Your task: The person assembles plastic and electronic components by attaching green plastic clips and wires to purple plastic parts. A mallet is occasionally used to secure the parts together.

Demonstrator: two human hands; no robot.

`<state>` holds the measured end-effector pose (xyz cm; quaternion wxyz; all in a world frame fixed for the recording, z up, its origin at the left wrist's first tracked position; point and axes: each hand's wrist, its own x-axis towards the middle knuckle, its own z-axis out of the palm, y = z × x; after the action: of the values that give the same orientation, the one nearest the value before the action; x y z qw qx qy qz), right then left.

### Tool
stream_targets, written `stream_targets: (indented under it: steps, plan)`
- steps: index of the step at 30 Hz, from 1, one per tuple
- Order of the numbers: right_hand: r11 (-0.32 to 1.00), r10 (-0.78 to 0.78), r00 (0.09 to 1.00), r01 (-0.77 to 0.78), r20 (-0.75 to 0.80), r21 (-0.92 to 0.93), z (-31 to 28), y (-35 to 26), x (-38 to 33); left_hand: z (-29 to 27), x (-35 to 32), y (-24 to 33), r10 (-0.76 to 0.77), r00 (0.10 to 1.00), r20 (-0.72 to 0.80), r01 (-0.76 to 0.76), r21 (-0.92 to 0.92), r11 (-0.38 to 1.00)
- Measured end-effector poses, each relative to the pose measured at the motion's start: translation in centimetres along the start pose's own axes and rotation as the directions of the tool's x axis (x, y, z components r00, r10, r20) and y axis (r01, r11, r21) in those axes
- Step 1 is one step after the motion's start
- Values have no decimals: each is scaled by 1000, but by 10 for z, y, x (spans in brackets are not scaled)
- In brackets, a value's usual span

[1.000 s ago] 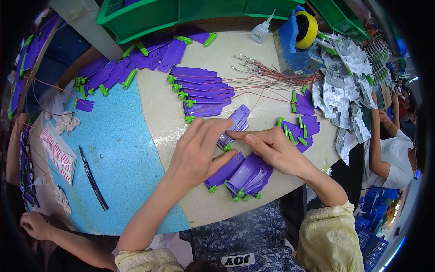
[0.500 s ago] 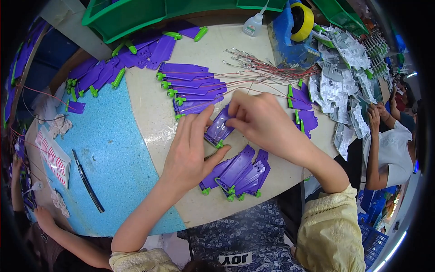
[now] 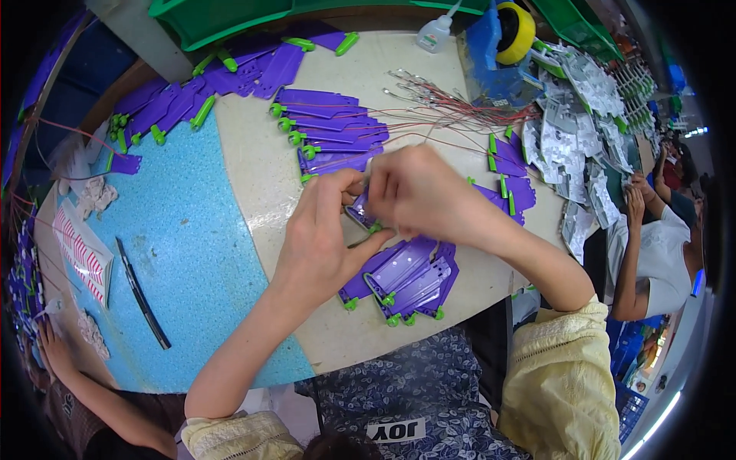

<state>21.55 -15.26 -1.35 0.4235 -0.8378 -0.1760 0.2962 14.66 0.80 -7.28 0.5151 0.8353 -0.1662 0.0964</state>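
Between my hands is a purple plastic panel (image 3: 357, 214) with a green knob (image 3: 375, 228) at its near end. My left hand (image 3: 316, 234) grips it from the left, fingers curled above and thumb stretched along the near side. Over its right part is my right hand (image 3: 425, 195), its fingers bent together and blurred; whatever they pinch is hidden. Just nearer to me lies a fanned pile of similar purple panels (image 3: 410, 276) with green ends. Beyond my left hand, a row of purple panels (image 3: 330, 130) has thin red wires (image 3: 429, 123) running across it to the right.
A blue mat (image 3: 184, 253) at left carries a black pen-like tool (image 3: 142, 295). Silvery-grey parts (image 3: 575, 146) are heaped at right, near a tape dispenser (image 3: 491, 69). A glue bottle (image 3: 434, 34) and green bins (image 3: 222, 19) stand at the back. Other people work on both sides.
My right hand has shifted left and inward over the panel, covering more of it. My left hand keeps its grip. The whole view has tilted slightly.
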Motion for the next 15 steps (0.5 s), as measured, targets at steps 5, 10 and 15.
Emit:
stream_targets:
  steps: [5, 10, 15]
  plan:
    - [871, -305, 883, 107, -357, -480, -36, 41, -13, -4, 1, 3, 134, 986, 100, -151, 196, 969]
    - [904, -319, 786, 85, -529, -419, -43, 26, -4, -4, 7, 12, 112, 982, 154, -163, 374, 913]
    - [809, -499, 729, 198, -468, -553, -49, 42, 52, -21, 16, 6, 238, 971, 8, -218, 426, 878]
